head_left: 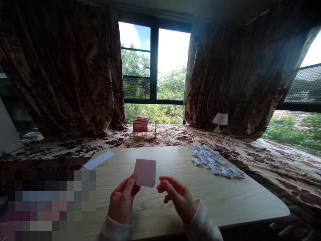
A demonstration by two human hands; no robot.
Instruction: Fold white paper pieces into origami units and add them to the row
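Between the thumb and fingers of my left hand (124, 197) is a small square piece of paper (145, 172), pinkish in the shade and held up above the table by its lower left edge. My right hand (177, 197) is just to the right of the paper, apart from it. Its fingers are bent and loosely spread, with nothing visible in them. Both hands are over the near middle of the pale wooden table (173, 154).
Several folded white paper pieces (213, 160) lie at the table's right. A white paper strip (99, 160) rests at its far left. Beyond, on a flowered cover, stand a small rack with striped folded cloths (141, 124) and a lamp (220, 119). The lower left is pixelated.
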